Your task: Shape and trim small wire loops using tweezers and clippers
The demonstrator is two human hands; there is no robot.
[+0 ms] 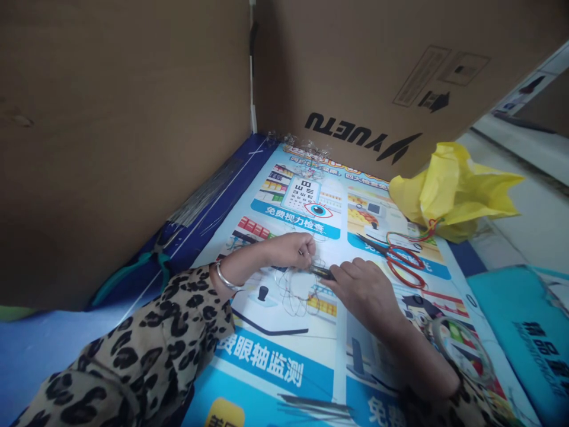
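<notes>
My left hand is closed in a pinch near the middle of the printed sheet, with a bit of thin wire at its fingertips. From the right, my right hand grips a dark-handled tool, whose tip points at the left fingertips. Loops of thin wire hang or lie just below both hands. Red-handled scissors lie right of my right hand, blades toward the left.
Cardboard walls stand at left and back. Teal pliers and wire strips lie left. A yellow bag, clear tape roll and teal pouch are right. Dark strips lie in front.
</notes>
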